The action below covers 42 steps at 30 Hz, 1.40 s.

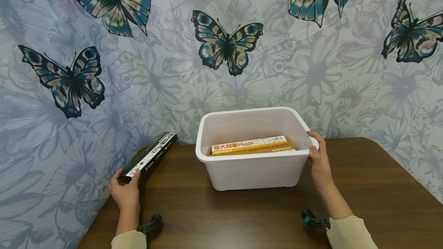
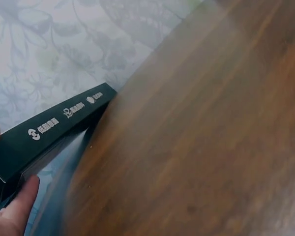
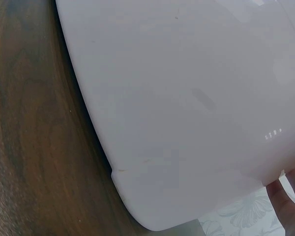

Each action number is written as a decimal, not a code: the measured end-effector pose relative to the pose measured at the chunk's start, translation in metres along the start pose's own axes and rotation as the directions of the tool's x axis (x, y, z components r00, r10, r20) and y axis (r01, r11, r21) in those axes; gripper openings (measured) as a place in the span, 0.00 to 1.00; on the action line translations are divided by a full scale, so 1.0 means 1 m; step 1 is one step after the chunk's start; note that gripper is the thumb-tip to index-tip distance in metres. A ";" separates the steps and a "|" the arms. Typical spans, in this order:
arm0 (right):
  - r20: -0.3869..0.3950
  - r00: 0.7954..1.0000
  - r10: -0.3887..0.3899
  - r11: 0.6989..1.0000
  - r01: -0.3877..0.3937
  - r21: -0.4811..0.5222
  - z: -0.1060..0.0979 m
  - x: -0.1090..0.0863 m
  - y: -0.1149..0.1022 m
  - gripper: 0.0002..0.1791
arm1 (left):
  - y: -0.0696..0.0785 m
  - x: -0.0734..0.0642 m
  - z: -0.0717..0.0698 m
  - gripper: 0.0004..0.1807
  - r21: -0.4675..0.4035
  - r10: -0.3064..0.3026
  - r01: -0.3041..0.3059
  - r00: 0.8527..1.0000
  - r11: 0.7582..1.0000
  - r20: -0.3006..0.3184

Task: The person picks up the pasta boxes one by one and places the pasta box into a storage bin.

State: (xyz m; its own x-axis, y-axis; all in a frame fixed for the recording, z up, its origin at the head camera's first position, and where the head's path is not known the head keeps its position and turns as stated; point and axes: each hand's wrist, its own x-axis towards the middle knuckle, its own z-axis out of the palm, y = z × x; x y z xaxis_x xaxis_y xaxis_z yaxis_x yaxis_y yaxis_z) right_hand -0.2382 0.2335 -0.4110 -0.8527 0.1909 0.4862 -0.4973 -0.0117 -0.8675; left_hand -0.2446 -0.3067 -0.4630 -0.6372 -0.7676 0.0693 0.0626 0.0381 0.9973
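A long black box (image 1: 151, 157) with a white printed strip slants over the left edge of the table, and my left hand (image 1: 126, 191) grips its near end between thumb and fingers. In the left wrist view the dark side of this box (image 2: 54, 123) shows white lettering. My right hand (image 1: 321, 160) holds the right rim of a white plastic bin (image 1: 256, 174), thumb and fingers curled at the edge. Inside the bin lies a yellow and white pasta box (image 1: 252, 146); its lower part is hidden by the front wall. The bin's side (image 3: 162, 108) fills the right wrist view.
The brown wooden table (image 1: 242, 218) has a rounded far right corner and ends at the left below the black box. Behind it hangs a cloth (image 1: 166, 80) printed with butterflies and flowers. Dark bands (image 1: 152, 225) sit on both wrists.
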 end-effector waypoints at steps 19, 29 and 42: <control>0.001 1.000 0.010 0.999 -0.009 -0.037 -0.001 0.000 0.001 0.29 | 0.026 -0.008 0.009 0.39 -0.368 -0.038 0.031 0.999 0.929 -0.014; 0.002 1.000 0.011 0.999 -0.011 -0.038 0.000 0.000 0.001 0.29 | 0.047 -0.018 0.009 0.37 -0.481 -0.044 0.021 0.998 0.876 -0.037; -0.001 1.000 -0.003 1.000 0.003 -0.015 0.000 0.000 -0.002 0.28 | 0.100 -0.047 0.026 0.37 -0.694 0.095 -0.172 0.984 0.699 -0.149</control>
State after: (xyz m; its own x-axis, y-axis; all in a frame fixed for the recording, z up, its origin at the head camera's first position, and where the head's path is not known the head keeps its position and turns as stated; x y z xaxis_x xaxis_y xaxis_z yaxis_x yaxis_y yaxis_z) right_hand -0.2370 0.2340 -0.4091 -0.8510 0.1915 0.4889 -0.4974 0.0041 -0.8675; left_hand -0.2280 -0.2501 -0.3658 -0.5070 -0.8471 0.1593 0.6868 -0.2854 0.6685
